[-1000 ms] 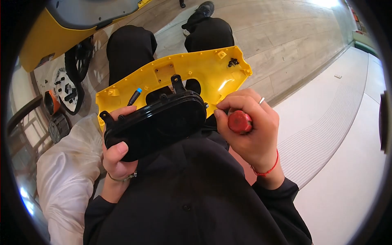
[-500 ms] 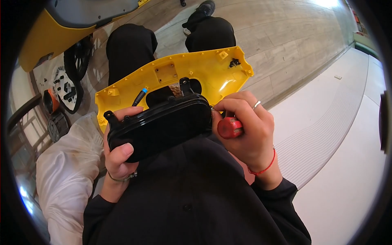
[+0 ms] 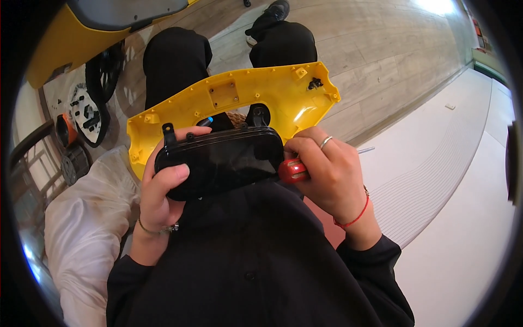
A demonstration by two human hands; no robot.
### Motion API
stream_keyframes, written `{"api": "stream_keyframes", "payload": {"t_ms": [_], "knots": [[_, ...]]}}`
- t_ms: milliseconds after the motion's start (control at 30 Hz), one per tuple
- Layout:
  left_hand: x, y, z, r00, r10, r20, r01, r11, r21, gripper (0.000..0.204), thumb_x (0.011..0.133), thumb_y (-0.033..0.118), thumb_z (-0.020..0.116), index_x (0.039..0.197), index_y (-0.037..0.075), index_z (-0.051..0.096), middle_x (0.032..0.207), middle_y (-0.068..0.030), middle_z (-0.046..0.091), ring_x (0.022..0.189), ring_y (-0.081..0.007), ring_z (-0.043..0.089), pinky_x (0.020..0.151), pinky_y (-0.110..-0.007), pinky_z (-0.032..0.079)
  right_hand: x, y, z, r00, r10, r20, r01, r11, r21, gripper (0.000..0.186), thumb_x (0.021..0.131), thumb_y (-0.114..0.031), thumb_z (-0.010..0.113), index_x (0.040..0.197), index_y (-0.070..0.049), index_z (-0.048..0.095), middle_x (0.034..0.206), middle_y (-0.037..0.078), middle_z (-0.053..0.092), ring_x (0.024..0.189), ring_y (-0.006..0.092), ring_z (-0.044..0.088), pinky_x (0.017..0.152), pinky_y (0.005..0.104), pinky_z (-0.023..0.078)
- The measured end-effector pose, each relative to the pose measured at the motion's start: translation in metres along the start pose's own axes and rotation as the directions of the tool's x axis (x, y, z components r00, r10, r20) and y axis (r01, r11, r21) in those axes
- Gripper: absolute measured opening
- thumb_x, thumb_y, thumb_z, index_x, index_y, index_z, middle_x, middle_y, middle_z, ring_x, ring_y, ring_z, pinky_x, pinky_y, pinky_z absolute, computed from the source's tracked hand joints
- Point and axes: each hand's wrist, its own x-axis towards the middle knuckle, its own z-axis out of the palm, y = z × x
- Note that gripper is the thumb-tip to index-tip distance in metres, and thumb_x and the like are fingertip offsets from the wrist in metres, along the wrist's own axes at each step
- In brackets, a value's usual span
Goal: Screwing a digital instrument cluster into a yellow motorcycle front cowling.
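My left hand (image 3: 163,193) grips the left end of a glossy black oblong panel unit (image 3: 226,163) with rounded ends, its thumb on the smooth face. Mounting tabs stand up along the unit's far edge. In my right hand (image 3: 329,171) is a red-handled screwdriver (image 3: 295,171). Its thin metal shaft points out to the right beyond the hand, while the handle end is close to the unit's right end. My right fingertips are near that end; whether they touch it cannot be made out. A yellow plastic shell (image 3: 253,84) lies behind the unit, across my legs. A cable with a blue-ringed connector (image 3: 206,122) shows above the unit.
Small black parts (image 3: 315,83) rest in the yellow shell's right end. A white ribbed surface (image 3: 419,180) extends to my right. To the left are a translucent plastic bag (image 3: 92,223), a black wheel (image 3: 103,71) and a tray of small black pieces (image 3: 87,117). A yellow-and-grey body (image 3: 76,43) stands far left.
The black unit has tipped more level and shifted slightly right, toward my body. My right hand has turned, so the screwdriver's shaft now shows on its right side and its handle has moved left.
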Motion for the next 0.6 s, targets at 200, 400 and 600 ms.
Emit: {"api": "stream_keyframes", "payload": {"t_ms": [200, 400, 600], "knots": [[0.009, -0.003, -0.011, 0.989, -0.144, -0.033, 0.139, 0.982, -0.127, 0.045, 0.079, 0.016, 0.053, 0.118, -0.006, 0.051, 0.118, -0.0173, 0.057, 0.103, -0.0239, 0.060, 0.095, -0.035, 0.047, -0.007, 0.003, -0.005, 0.972, -0.145, 0.188, 0.147, 0.989, 0.004, 0.027, 0.062, 0.000, 0.069, 0.086, -0.004, 0.058, 0.084, 0.008, 0.059, 0.074, 0.0248, 0.062, 0.063, 0.0322, 0.052], [0.014, -0.002, -0.022, 0.950, -0.311, 0.024, 0.310, 0.935, -0.173, 0.040, 0.080, 0.014, 0.053, 0.114, -0.006, 0.053, 0.112, -0.0165, 0.060, 0.102, -0.0233, 0.061, 0.093, -0.034, 0.048, -0.010, 0.004, -0.008, 0.934, -0.283, 0.218, 0.277, 0.959, 0.057, 0.025, 0.063, -0.005, 0.066, 0.087, -0.001, 0.060, 0.087, 0.009, 0.058, 0.074, 0.0242, 0.062, 0.064, 0.0328, 0.053], [0.024, -0.006, -0.033, 0.914, -0.406, 0.018, 0.401, 0.896, -0.191, 0.036, 0.081, 0.012, 0.054, 0.112, -0.006, 0.056, 0.109, -0.0155, 0.063, 0.099, -0.0219, 0.062, 0.092, -0.033, 0.049, -0.016, 0.004, -0.009, 0.862, -0.455, 0.222, 0.450, 0.890, 0.075, 0.024, 0.064, -0.009, 0.064, 0.086, -0.001, 0.062, 0.092, 0.010, 0.059, 0.075, 0.0211, 0.062, 0.064, 0.0307, 0.052]]}}
